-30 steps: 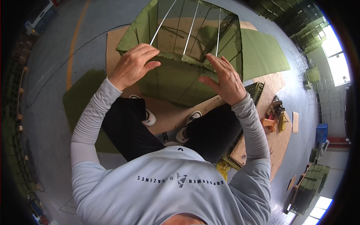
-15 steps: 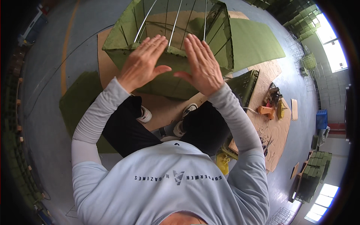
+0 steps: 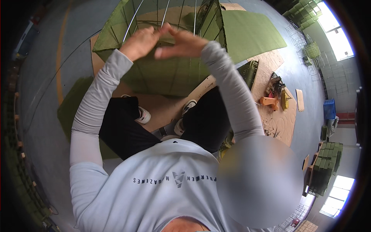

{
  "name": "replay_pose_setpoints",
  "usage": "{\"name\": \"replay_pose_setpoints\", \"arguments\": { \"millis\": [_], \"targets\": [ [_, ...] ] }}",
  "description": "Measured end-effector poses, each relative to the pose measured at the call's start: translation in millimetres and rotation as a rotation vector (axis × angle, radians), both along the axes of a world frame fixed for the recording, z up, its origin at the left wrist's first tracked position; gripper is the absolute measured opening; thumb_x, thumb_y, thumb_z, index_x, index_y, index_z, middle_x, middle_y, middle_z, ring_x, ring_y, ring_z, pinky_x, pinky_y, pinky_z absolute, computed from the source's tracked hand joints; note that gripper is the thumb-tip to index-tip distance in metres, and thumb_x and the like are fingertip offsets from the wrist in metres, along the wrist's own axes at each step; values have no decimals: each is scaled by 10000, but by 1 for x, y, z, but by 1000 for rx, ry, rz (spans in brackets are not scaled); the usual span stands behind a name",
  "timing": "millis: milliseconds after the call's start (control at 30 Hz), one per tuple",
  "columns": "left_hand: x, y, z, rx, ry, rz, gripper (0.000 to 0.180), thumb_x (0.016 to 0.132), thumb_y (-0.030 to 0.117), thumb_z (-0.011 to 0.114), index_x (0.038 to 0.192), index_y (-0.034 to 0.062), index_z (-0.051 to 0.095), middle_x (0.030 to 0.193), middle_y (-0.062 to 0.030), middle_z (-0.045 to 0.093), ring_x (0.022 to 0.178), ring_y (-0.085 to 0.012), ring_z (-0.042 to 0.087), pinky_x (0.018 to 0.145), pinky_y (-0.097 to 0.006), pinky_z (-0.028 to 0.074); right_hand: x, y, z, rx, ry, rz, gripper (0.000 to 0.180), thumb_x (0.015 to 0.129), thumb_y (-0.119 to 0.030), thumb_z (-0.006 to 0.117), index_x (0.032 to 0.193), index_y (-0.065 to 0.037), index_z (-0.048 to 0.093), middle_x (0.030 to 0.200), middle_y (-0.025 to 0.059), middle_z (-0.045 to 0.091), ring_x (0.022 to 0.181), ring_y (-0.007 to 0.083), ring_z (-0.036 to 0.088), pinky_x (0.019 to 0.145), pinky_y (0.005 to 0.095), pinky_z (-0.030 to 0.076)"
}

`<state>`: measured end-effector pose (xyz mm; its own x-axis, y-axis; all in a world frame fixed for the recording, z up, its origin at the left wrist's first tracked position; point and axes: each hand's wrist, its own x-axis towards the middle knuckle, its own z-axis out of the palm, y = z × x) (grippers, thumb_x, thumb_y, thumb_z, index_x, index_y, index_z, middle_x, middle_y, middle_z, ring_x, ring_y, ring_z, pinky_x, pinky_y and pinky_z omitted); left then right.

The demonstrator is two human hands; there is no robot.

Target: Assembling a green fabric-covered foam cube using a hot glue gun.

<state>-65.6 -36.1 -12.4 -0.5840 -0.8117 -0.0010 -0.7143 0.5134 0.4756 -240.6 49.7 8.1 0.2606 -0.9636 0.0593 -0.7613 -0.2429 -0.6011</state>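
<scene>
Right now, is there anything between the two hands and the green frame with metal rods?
Nothing visible stands between them. The left hand and the right hand are raised together directly in front of the green frame, near its metal rods; whether they touch the rods is unclear.

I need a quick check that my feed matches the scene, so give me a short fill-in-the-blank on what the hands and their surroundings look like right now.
1. The left hand and right hand are raised against a wire frame covered in ____ fabric.
2. The two hands meet at the ____.
3. The person's sleeves are light ____.
4. The orange tool lies on the floor to the person's ____.

Missing words: green; fingertips; grey; right
</scene>
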Motion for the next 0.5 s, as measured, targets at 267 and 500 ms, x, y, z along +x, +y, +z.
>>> {"name": "replay_pose_setpoints", "arguments": {
  "millis": [267, 500],
  "targets": [
    [2, 77, -18, -811, 95, -417, 801, 856, 614, 386, 1344, -22, 382, 1406, -163, 377, 1317, -283, 344, 1084, -405, 281, -27, 72, -37, -734, 387, -279, 1064, 657, -590, 672, 1349, 107, 262, 1390, 283, 321, 1310, 400, 310, 1080, 465, 250],
    [-28, 66, -7, -516, -5, -464, 879, 812, 681, 375, 1278, -62, 439, 1297, -214, 481, 1244, -320, 433, 1065, -406, 316, -25, 60, -42, -579, 534, -378, 1123, 539, -486, 803, 1316, 138, 285, 1346, 310, 364, 1281, 387, 367, 1067, 454, 290]
  ]
}}
